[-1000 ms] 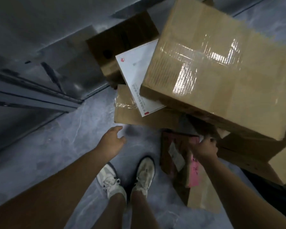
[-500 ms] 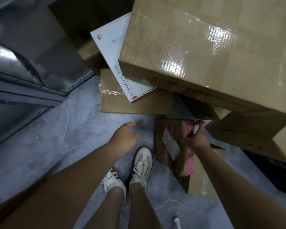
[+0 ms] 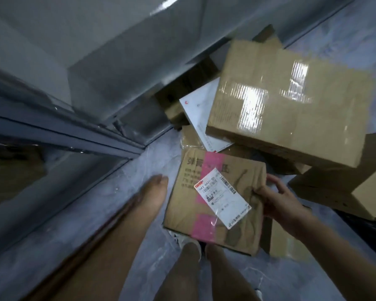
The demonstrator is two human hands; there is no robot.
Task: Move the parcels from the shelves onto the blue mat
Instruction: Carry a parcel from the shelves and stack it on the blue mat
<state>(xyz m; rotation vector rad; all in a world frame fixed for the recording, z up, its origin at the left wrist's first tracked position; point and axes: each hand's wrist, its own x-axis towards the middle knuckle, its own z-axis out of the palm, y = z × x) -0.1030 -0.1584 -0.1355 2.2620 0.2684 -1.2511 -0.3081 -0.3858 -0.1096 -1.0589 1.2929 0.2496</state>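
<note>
While held above the grey floor point(image 3: 137, 168), gripped at its 3 o'clock edge by the right hand point(image 3: 278, 199), thumb on top: brown parcel point(image 3: 224, 231) with pink tape, in the middle. Just beside it at 9 o'clock, left hand point(image 3: 155, 189) with straight fingers, holding nothing. At 1 o'clock, large taped box point(image 3: 291, 105).

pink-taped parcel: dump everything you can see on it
The pink-taped parcel is a flat brown cardboard box, creased, with dark printed characters. A pink tape strip crosses its top face, with a white barcoded label stuck askew over it. It is held above the person's shoes. The right hand grips its right edge, thumb on top; the left hand is beside its left edge, apparently apart.
</note>
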